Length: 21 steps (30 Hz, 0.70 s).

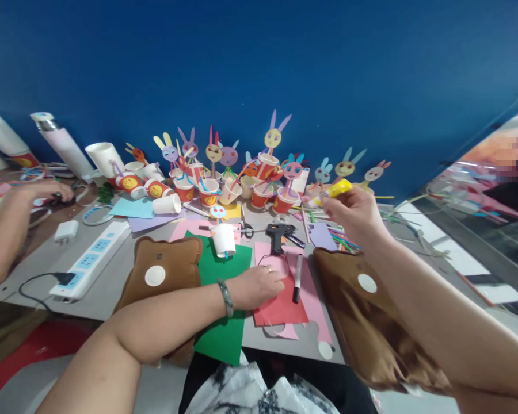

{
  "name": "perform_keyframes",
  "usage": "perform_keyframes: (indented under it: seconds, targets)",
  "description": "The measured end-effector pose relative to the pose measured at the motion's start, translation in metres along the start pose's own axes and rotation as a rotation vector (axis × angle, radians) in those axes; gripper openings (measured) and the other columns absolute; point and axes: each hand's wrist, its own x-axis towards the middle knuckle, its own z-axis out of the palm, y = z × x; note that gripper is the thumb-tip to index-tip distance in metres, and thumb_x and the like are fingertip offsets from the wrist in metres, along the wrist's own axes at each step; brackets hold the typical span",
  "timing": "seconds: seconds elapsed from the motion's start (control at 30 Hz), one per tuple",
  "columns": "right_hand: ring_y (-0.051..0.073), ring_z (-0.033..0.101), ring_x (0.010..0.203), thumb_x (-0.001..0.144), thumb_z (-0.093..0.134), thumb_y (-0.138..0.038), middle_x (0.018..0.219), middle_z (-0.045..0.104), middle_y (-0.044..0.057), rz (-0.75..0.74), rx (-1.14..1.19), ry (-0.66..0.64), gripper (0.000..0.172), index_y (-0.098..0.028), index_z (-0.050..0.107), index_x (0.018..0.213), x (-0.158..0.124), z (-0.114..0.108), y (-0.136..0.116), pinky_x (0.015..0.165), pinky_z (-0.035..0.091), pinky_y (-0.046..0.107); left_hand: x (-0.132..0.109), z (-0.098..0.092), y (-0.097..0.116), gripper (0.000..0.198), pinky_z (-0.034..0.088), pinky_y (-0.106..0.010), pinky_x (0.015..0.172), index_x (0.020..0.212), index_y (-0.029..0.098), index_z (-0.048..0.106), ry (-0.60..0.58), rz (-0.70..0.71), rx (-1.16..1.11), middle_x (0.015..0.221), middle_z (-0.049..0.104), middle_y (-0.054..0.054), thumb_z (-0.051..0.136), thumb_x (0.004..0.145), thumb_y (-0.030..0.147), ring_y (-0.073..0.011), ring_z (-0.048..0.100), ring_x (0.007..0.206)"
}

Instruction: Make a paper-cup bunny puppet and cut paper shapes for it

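My left hand (259,287) rests over a red sheet of paper (285,305), its fingers curled together. Whatever is under those fingers is hidden. Just beyond it lies a pale pink paper circle (278,265). A black-and-white marker (297,279) is on the paper to the right. My right hand (358,208) is raised near the back of the table, pinching a small bright yellow object (339,188) whose kind is unclear. Behind it stand paper-cup figures with bunny-eared heads (344,167). A paper cup with a blue-eyed head (223,240) sits on a green sheet (227,339).
A black glue gun (277,236) and scissors (247,231) lie mid-table. Brown cushions (166,259) flank the papers, one under my right forearm (345,310). A power strip (92,259) is at left, near another person's hand (54,191). A blue wall (242,69) rises behind.
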Motion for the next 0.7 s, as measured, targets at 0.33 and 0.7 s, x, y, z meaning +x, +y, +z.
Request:
perform_keyframes:
  seconds: [0.33,0.7]
  targets:
    - [0.017,0.065,0.065,0.090,0.051,-0.019,0.082,0.073,0.006,-0.524,-0.593,-0.463,0.032,-0.017,0.060,0.120,-0.109,0.023,0.028,0.058,0.043,0.026,0.000,-0.011,0.010,0.017,0.042,-0.025,0.069,0.086,0.013,0.065,0.075,-0.366,-0.830,0.079,0.064,-0.003,0.056,0.088,0.026,-0.0135,0.054,0.072]
    - [0.020,0.068,0.066,0.096,0.041,-0.011,0.106,0.069,0.015,-0.566,-0.789,-0.608,0.050,-0.013,0.035,0.145,-0.128,0.043,-0.003,0.054,0.045,0.029,0.007,-0.008,0.002,0.037,0.046,-0.032,0.087,0.097,0.011,0.065,0.127,-0.435,-1.273,0.091,0.065,-0.006,0.070,0.079,0.043,-0.0193,0.055,0.093]
